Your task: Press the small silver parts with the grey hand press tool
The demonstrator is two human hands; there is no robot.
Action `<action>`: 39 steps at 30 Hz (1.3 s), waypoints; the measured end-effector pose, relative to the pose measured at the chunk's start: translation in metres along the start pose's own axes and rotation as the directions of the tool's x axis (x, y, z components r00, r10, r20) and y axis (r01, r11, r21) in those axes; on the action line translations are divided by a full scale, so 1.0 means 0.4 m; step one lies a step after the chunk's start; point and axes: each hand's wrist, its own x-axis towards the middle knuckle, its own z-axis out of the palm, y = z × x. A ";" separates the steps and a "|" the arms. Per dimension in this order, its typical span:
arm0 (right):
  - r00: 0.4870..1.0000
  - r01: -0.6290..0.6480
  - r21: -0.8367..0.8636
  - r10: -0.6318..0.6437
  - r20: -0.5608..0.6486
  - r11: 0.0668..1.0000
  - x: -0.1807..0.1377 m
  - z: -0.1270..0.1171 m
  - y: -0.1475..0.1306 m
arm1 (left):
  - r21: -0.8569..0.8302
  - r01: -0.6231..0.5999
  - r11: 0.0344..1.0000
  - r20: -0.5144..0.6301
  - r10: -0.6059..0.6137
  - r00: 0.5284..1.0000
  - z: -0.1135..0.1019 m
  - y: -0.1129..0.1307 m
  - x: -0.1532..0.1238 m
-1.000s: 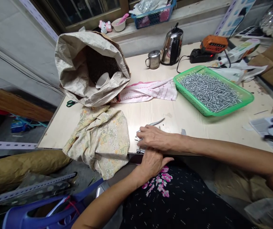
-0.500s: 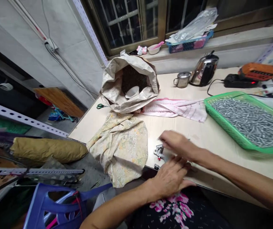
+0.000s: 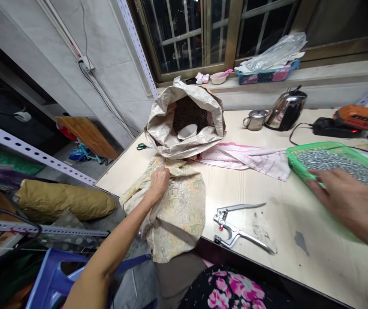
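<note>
My left hand (image 3: 160,180) is closed in a fist on a pale yellow floral cloth (image 3: 187,214), which lies over the table's front edge. Folds gather around the fingers. A few thin metal pieces (image 3: 173,186) rest on the cloth beside that hand. My right hand (image 3: 351,197), smeared by motion, is at the near side of a green plastic basket (image 3: 325,146) full of small silver rod-like metal pieces (image 3: 325,161). Whether its fingers grip the rim cannot be made out. Between the hands lie silver hand pliers (image 3: 235,234) with a spring and red knob, handles spread.
Behind the cloth stands an open sack (image 3: 158,124) of dark small pieces with a white bowl (image 3: 188,132). Also on the table are green-handled scissors (image 3: 142,146), a pink-white towel (image 3: 251,161), a metal cup (image 3: 255,121), a kettle (image 3: 283,111) and an orange battery tool (image 3: 360,116).
My left hand has moved from the pliers to the floral cloth. My right hand has gone right to the basket. The pliers now lie uncovered. The view has shifted slightly.
</note>
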 end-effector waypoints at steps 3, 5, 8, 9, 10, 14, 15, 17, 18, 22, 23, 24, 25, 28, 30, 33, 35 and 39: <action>0.982 0.024 0.116 -0.045 0.182 0.993 0.056 0.081 -0.183 | -0.161 0.118 0.980 -0.030 -0.124 0.992 -0.001 -0.014 0.037; 0.943 0.108 0.305 -0.195 0.271 0.946 0.100 0.154 -0.307 | -0.274 0.160 0.948 -0.043 -0.178 0.983 0.005 -0.026 0.055; 0.840 0.256 0.474 -0.436 0.322 0.843 0.165 0.285 -0.463 | -0.415 0.120 0.902 -0.040 -0.150 0.988 0.021 -0.041 0.056; 0.811 0.304 0.460 -0.480 0.336 0.835 0.186 0.329 -0.503 | -0.475 0.089 0.876 -0.047 -0.126 0.991 0.027 -0.044 0.048; 0.794 0.337 0.417 -0.493 0.356 0.844 0.206 0.371 -0.537 | -0.539 0.055 0.841 -0.065 -0.106 0.992 0.031 -0.045 0.035; 0.779 0.334 0.272 -0.426 0.460 0.903 0.262 0.491 -0.608 | -0.631 -0.098 0.770 -0.161 -0.006 0.987 0.034 -0.036 -0.039; 0.778 0.320 0.256 -0.407 0.479 0.912 0.267 0.505 -0.614 | -0.616 -0.137 0.775 -0.169 0.039 0.985 0.034 -0.033 -0.056; 0.775 0.296 0.238 -0.378 0.506 0.925 0.266 0.515 -0.618 | -0.588 -0.203 0.783 -0.157 0.137 0.978 0.035 -0.031 -0.080; 0.773 0.287 0.244 -0.375 0.512 0.926 0.261 0.512 -0.618 | -0.581 -0.226 0.781 -0.140 0.178 0.974 0.038 -0.033 -0.088; 0.767 0.291 0.315 -0.417 0.488 0.904 0.219 0.466 -0.607 | -0.530 -0.305 0.791 -0.089 0.306 0.948 0.056 -0.051 -0.102; 0.782 0.283 0.335 -0.418 0.462 0.899 0.205 0.446 -0.600 | -0.500 -0.329 0.801 -0.089 0.330 0.940 0.060 -0.056 -0.106; 0.808 0.264 0.351 -0.405 0.429 0.898 0.189 0.422 -0.590 | -0.467 -0.350 0.812 -0.087 0.351 0.932 0.063 -0.059 -0.111; 0.837 0.234 0.364 -0.377 0.396 0.902 0.173 0.394 -0.577 | -0.436 -0.364 0.823 -0.080 0.368 0.926 0.066 -0.060 -0.117; 0.904 0.100 0.371 -0.240 0.354 0.923 0.114 0.294 -0.526 | -0.355 -0.367 0.860 -0.029 0.382 0.924 0.072 -0.049 -0.133; 0.914 0.002 0.326 -0.134 0.382 0.945 0.066 0.227 -0.485 | -0.296 -0.346 0.890 0.012 0.365 0.931 0.074 -0.035 -0.136; 0.900 -0.113 0.223 0.004 0.436 0.968 -0.017 0.147 -0.430 | -0.178 -0.307 0.935 0.064 0.322 0.944 0.071 -0.009 -0.124; 0.885 -0.157 0.187 0.053 0.463 0.970 -0.070 0.116 -0.404 | -0.100 -0.297 0.950 0.085 0.306 0.948 0.068 0.006 -0.112; 0.854 -0.134 0.146 0.039 0.519 0.980 -0.143 0.109 -0.385 | -0.023 -0.304 0.952 0.099 0.305 0.947 0.058 0.021 -0.100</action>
